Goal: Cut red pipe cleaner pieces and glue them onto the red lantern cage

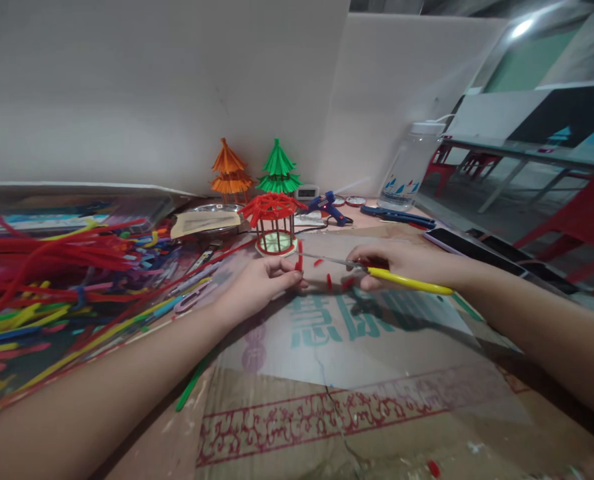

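Between thumb and fingers, my left hand (261, 285) pinches a short red pipe cleaner piece (300, 252) that stands upright. My right hand (384, 261) is closed around yellow-handled scissors (409, 280), whose blades point left toward the red piece. Whether the blades touch it I cannot tell. Small red cut pieces (329, 281) lie on the board between my hands. Just behind my left hand stands a small pavilion model (275, 223) with a red roof, brown posts and a pale round base.
Orange (229, 170) and green (278, 170) tiered-roof models stand behind. A blue glue gun (327, 208), a clear bottle (411, 167) and blue pliers (397, 217) are at the back right. Many coloured pipe cleaners (51, 267) cover the left side. A phone-like dark slab (469, 250) lies right.
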A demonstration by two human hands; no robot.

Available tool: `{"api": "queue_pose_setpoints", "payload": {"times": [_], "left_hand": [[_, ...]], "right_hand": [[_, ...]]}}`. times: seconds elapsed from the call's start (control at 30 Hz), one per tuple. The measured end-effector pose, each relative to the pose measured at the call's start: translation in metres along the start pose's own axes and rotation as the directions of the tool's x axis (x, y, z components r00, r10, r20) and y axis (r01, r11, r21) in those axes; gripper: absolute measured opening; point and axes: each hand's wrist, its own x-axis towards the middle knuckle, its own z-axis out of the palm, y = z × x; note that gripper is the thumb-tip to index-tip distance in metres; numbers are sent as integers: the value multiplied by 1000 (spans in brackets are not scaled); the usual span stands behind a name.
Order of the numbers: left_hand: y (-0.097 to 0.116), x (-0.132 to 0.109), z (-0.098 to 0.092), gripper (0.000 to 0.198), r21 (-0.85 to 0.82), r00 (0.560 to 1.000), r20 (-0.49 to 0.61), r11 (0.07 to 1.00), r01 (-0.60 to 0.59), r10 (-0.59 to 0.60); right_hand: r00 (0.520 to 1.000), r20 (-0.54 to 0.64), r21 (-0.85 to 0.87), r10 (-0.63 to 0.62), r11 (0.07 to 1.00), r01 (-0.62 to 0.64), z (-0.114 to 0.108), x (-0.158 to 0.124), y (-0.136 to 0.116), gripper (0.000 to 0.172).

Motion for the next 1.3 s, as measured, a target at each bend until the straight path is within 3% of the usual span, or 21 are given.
{"api": "queue_pose_setpoints", "payload": {"times": [0.1, 0.33, 0.6, 1.3], "left_hand": [[2, -1, 2, 24, 25, 1000, 3, 1000, 10, -10], [9, -4, 6, 11, 91, 999, -19, 995, 31, -29], [7, -3, 4, 14, 84, 999, -13, 996, 33, -32], [2, -1, 1, 26, -8, 1000, 15, 1000, 25, -25]], "right_hand": [[997, 74, 47, -15, 999, 12, 3, 1, -6, 49], [994, 101, 38, 40, 998, -44, 9, 4, -7, 46], [995, 95, 92, 45, 994, -54, 10, 4, -6, 47], [994, 112, 1, 13, 1000, -13, 5, 5, -5, 41]]}}
